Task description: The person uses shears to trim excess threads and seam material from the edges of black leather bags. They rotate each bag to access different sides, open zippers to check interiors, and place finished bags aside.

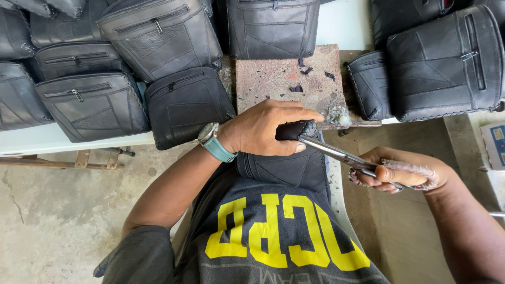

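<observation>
Left hand (265, 129) clamps black leather bag (294, 158) corner; right hand (397, 171) grips scissors (336, 153); advisable: blades flush to braided edge, short snips.

a bag (286, 168) is laid on the lap, below the block (284, 79) on the bench (31, 139). more bags (105, 79) are piled left of the block, and others (436, 63) right of it. scissors (342, 156) are placed right of the bag on the lap.
</observation>
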